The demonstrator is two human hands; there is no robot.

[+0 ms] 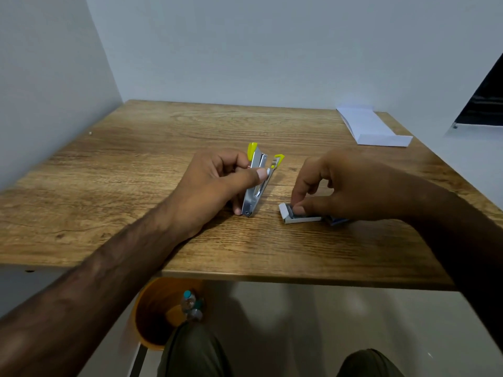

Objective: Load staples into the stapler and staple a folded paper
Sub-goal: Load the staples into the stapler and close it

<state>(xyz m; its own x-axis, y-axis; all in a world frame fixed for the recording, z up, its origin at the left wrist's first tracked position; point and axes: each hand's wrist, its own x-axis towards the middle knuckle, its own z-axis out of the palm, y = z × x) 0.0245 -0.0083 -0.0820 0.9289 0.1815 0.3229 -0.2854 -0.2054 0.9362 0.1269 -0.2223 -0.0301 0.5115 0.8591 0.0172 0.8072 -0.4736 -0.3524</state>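
One wide-angle camera, worn on the person's head, supplies the only view. It sits above the near edge of the desk (136,148) and faces forward and down. The desk top fills the middle band of the frame, with the wall (272,50) behind it. The forearms enter from the bottom corners. The left hand (215,183) on the stapler (251,197) and the right hand (343,183) on the staple box (302,218) lie near frame centre, close to the lens. Below the near edge, the view takes in the floor (326,322), a bin (148,317) and the knees (196,349).
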